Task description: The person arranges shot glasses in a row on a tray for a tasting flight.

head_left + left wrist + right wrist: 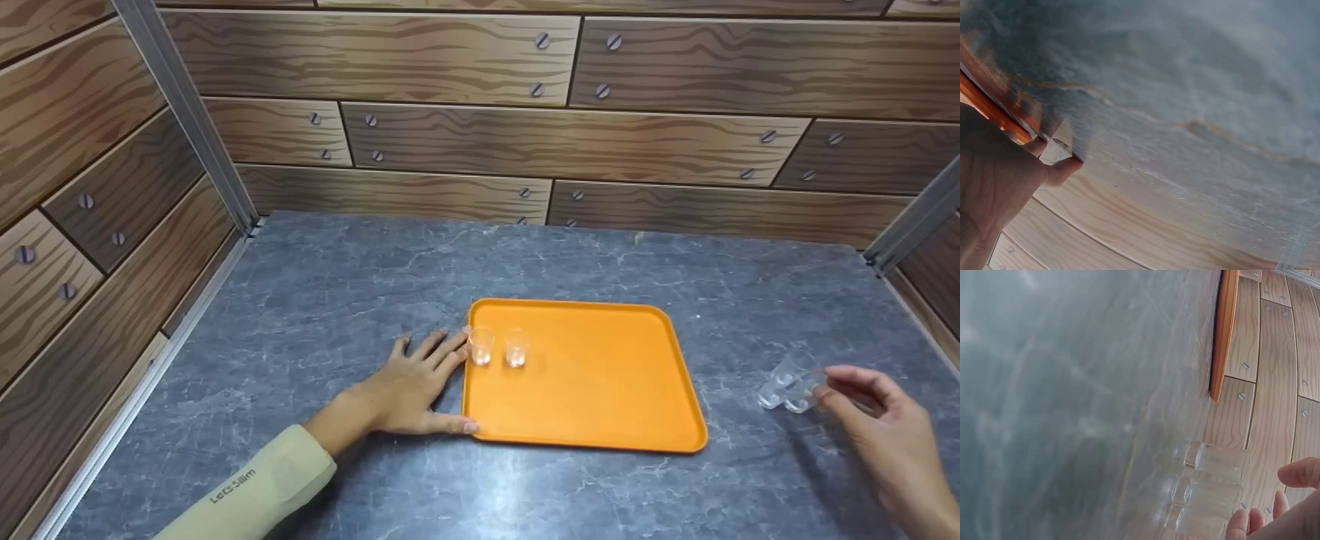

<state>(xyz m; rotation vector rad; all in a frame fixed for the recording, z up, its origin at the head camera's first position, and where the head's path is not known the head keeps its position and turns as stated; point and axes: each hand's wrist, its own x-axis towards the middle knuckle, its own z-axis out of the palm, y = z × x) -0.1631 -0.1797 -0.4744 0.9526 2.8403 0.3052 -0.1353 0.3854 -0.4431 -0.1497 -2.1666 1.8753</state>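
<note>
My left hand [412, 386] lies spread along the left edge of an orange tray [600, 375], fingertips and thumb right at its rim. Two small clear cups [516, 349] stand upright on the tray, side by side near those fingers. To the right of the tray, three similar clear cups [1221, 461] stand close together on the table. My right hand [885, 420] is beside this group, thumb and fingers apart. In the right wrist view its fingertips are close to the rim of the nearest cup [1202, 523], with the thumb away from it.
The table [360, 277] has a grey-blue marbled top. Wood-patterned panels [450, 135] rise behind it and at both sides, with metal posts [187, 112] at the back corners.
</note>
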